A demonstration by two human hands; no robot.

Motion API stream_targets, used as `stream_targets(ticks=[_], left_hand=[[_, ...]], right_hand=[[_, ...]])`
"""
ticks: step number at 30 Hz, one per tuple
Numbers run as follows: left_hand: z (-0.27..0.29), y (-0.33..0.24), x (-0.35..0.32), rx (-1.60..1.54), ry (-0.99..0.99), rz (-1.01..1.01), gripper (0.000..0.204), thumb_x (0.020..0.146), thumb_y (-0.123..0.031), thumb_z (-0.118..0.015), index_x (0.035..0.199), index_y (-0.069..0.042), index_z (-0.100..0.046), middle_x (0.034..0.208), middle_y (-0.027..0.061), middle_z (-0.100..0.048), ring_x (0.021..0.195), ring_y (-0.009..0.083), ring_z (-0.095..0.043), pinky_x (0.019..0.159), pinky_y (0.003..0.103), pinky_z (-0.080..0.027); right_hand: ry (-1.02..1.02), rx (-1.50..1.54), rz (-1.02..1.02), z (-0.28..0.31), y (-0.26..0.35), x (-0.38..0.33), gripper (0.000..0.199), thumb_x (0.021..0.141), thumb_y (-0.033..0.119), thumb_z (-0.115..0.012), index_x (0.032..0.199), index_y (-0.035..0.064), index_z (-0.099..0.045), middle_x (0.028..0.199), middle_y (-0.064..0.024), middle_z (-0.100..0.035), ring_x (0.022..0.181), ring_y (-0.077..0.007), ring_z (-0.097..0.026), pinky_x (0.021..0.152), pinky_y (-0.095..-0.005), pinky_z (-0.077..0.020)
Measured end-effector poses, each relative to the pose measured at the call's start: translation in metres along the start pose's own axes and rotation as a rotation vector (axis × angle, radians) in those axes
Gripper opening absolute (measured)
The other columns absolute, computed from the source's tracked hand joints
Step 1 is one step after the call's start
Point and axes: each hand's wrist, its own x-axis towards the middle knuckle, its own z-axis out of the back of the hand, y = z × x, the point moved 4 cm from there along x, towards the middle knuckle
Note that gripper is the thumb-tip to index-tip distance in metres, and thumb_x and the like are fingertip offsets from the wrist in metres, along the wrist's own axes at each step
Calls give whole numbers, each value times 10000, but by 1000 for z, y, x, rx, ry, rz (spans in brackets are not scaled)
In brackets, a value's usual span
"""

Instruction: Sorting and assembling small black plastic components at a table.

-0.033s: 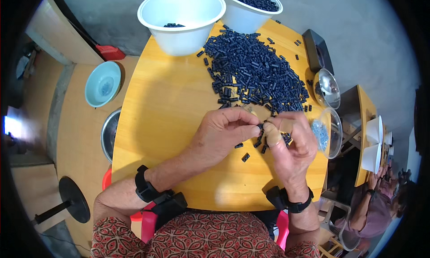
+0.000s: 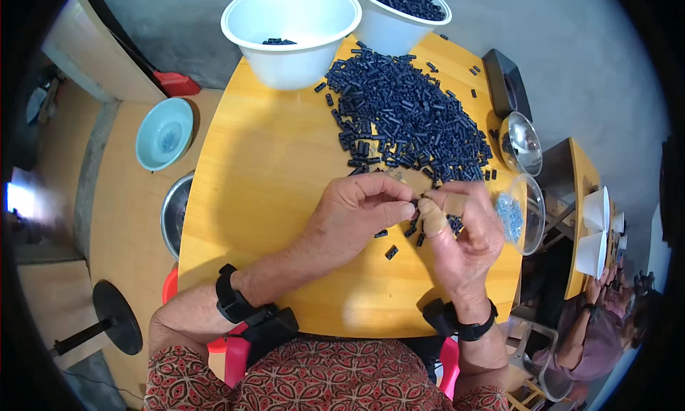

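Note:
Over the front of the table, my left hand (image 2: 357, 212) pinches a small black plastic piece (image 2: 414, 205) between thumb and forefinger. My right hand (image 2: 467, 229), with tan tape around its thumb and forefinger, is closed in a pinch at the same spot. Whatever its fingertips hold is too small and covered to make out. Several loose black pieces lie under and beside both hands, one of them (image 2: 391, 252) nearer to me. Beyond the hands spreads a big heap of the same short black pieces (image 2: 407, 108).
Two white tubs (image 2: 291, 65) stand at the back, both with black pieces inside. Along the right edge are a black tray (image 2: 505, 83), a metal bowl (image 2: 524, 143) and a clear container (image 2: 534, 222) of small shiny bits. A blue basin (image 2: 146, 136) is off to the left. Another person sits far right.

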Motion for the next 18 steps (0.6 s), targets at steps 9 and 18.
stream_targets(ticks=[9,18], left_hand=[[-2,4,-1,-24,33,12,161,896,-40,-686,1052,0,-673,996,20,-673,948,88,-620,862,248,-508],[-2,-1,3,-103,61,22,147,893,-81,-701,1026,-21,-677,983,19,-674,944,96,-621,868,262,-498]], right_hand=[[-11,-107,151,-9,4,-11,200,720,-14,-737,913,-10,-687,878,-137,-646,757,-268,-596,658,-341,-480],[77,-184,156,4,8,1,388,687,35,-782,1051,16,-650,938,-137,-640,853,-301,-612,750,-386,-473]])
